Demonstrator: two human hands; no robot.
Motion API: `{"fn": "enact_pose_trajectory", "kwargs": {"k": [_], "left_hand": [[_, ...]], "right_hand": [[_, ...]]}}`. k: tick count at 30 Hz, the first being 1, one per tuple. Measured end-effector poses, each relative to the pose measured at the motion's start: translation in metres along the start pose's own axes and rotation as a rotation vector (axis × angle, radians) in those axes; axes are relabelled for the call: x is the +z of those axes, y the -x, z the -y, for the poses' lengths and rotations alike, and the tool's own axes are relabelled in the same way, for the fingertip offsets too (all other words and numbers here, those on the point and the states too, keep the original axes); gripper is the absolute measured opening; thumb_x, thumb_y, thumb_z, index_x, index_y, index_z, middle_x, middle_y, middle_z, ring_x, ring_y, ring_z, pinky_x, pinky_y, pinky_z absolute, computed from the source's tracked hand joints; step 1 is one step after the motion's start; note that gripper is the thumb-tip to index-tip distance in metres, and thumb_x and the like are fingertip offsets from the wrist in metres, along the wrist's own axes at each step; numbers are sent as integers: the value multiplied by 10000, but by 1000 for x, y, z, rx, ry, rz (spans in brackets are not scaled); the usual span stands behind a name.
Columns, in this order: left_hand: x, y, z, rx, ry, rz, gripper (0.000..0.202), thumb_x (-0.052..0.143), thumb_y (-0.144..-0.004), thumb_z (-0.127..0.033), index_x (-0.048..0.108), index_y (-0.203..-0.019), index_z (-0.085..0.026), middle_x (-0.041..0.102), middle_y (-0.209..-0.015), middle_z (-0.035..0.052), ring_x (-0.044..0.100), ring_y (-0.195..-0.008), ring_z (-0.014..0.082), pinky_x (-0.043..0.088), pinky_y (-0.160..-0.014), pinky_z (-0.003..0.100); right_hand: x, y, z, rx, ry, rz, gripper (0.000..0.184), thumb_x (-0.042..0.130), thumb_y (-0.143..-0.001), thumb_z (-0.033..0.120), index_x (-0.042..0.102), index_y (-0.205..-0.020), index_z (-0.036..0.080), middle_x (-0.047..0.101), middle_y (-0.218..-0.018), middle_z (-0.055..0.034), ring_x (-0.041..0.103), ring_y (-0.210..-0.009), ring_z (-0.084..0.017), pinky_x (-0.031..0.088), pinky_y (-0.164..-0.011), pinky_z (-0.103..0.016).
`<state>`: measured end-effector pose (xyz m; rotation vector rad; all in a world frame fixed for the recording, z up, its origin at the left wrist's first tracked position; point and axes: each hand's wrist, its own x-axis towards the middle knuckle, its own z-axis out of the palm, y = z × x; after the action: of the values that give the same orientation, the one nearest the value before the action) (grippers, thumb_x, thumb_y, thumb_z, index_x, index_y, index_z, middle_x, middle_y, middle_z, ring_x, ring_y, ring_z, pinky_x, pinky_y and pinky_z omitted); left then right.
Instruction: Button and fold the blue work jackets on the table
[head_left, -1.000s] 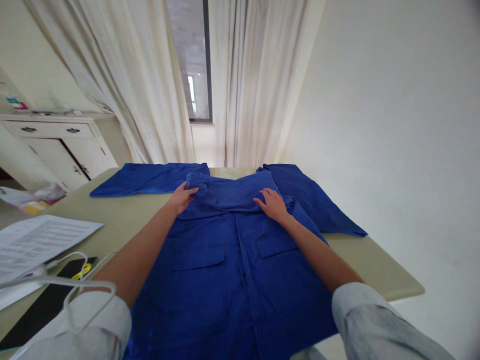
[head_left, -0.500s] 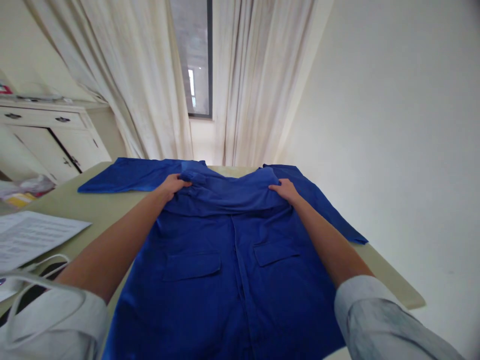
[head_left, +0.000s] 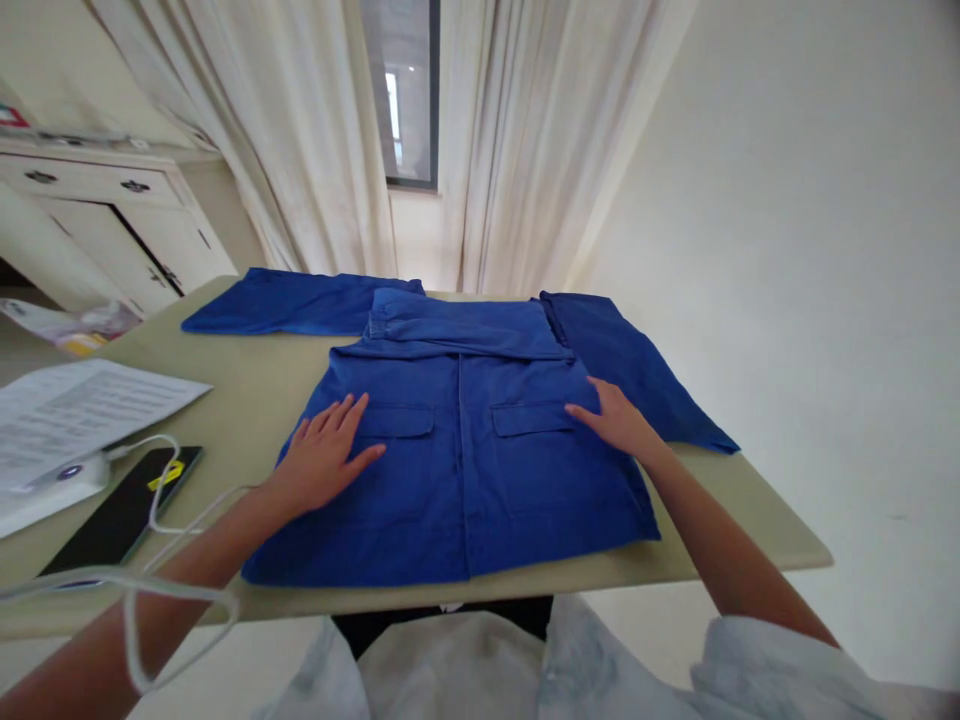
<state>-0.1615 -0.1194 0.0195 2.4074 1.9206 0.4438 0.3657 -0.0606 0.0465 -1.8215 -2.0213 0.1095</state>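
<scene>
A blue work jacket (head_left: 480, 470) lies flat on the beige table (head_left: 247, 400), front up, with two chest pockets and one sleeve folded across its top. My left hand (head_left: 324, 462) rests flat on the jacket's left side, fingers spread, just below the left pocket. My right hand (head_left: 616, 420) lies flat on the jacket's right edge beside the right pocket, fingers stretched out. Neither hand holds anything.
The other blue sleeve (head_left: 289, 303) stretches left along the table's far edge; more blue cloth (head_left: 637, 375) lies to the right. Printed papers (head_left: 67, 415), a black phone (head_left: 124, 510) and a white cable (head_left: 161, 480) sit at left. A white cabinet (head_left: 112, 220) and curtains (head_left: 525, 140) stand behind.
Both hands let go of the folded sleeve at the jacket's top and slid toward me, coming to rest flat by the pockets. The folded sleeve now lies smooth.
</scene>
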Motion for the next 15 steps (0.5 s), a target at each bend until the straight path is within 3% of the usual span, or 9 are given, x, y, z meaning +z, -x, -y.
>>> {"fn": "enact_pose_trajectory", "kwargs": {"k": [3,5,7,9,12,15], "left_hand": [[11,73,23,-112,32,-42,918,401,-941,-713,345,-1639,-118,405,-1660,234,371,-1547,412,304,-1253,584],[8,98,36,-206,88,-74,955,424,-893,-741,376,-1625,-129,432,-1639,240,358,-1555,415,294,-1269,574],[-4,108,41,-308,184,-72,1006,509,-814,-769,411,-1610,-161,471,-1612,234,377,-1540,437,288,-1278,586],[-21,108,37,-413,370,-6,1054,623,-730,-773,418,-1609,-229,522,-1583,198,460,-1485,444,370,-1242,592],[-47,105,18,-586,745,148,1025,721,-716,-732,357,-1623,-425,540,-1595,86,629,-1335,395,586,-1053,548],[-61,114,12,-611,904,203,882,741,-749,-692,421,-1559,-555,551,-1589,-29,669,-1291,364,642,-978,513]], "right_hand": [[-8,75,-25,118,63,-25,843,599,-861,735,547,-1444,127,618,-1432,-249,595,-1352,-411,460,-1167,-565],[-14,113,-33,260,21,-38,877,617,-815,759,549,-1428,135,656,-1368,-252,683,-1212,-413,528,-1082,-575],[-20,138,-32,413,-74,-8,881,649,-762,778,562,-1403,180,725,-1234,-213,756,-994,-385,592,-964,-575],[-25,152,-24,518,-238,52,865,688,-713,775,569,-1378,234,774,-1078,-155,771,-842,-361,626,-861,-563],[-34,162,-4,580,-574,155,877,768,-662,709,552,-1388,268,802,-995,-115,785,-908,-362,643,-840,-524],[-50,170,12,648,-741,218,998,800,-643,671,471,-1498,275,812,-1012,-112,784,-959,-377,650,-807,-524]]}}
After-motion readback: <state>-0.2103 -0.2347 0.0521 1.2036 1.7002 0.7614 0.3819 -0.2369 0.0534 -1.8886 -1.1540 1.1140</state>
